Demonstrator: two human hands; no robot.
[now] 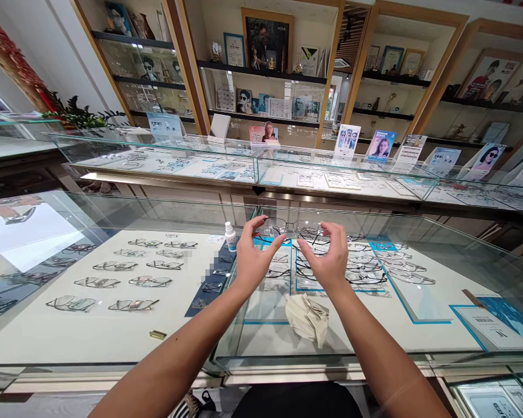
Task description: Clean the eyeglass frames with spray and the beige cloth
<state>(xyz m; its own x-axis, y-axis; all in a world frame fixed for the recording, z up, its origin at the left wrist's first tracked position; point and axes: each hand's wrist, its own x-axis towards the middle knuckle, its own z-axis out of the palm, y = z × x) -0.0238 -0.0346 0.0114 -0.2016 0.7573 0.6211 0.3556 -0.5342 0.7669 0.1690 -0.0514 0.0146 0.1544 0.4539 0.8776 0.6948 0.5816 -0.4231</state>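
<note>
Between my two hands I hold a pair of eyeglasses point(291, 224) with thin dark rims, raised above the glass display counter. My left hand point(257, 252) grips its left side, thumb and fingers bent around the edge. On the opposite side my right hand point(329, 252) pinches the frame in the same way. A crumpled cream cloth point(307, 318) lies on the glass below my hands. A small white spray bottle point(230, 237) stands just left of my left hand.
Under the glass, rows of eyeglasses point(146, 281) rest on white panels to the left, with more frames point(361, 267) at right. A second glass counter point(287, 174) runs across behind, topped with display cards point(381, 145). Shelves point(261, 67) line the back wall.
</note>
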